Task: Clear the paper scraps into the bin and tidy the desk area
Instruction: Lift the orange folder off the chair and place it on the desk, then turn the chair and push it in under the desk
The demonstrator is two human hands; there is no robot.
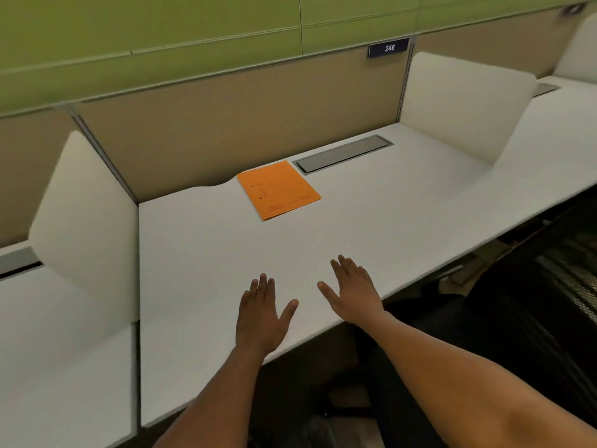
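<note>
An orange sheet of paper (278, 189) lies flat on the white desk (200, 247), near the back panel and left of centre. My left hand (262, 313) hovers palm down over the desk's front edge, fingers apart, holding nothing. My right hand (353, 291) is beside it to the right, also flat and open with nothing in it. Both hands are well short of the orange sheet. No bin and no loose scraps are in view.
A grey cable flap (342, 154) is set into the desk right of the sheet. White side dividers (85, 227) (462, 101) stand at either end, with a tan back panel behind. A sign reads 248 (389, 47). A dark chair (549, 302) is at lower right.
</note>
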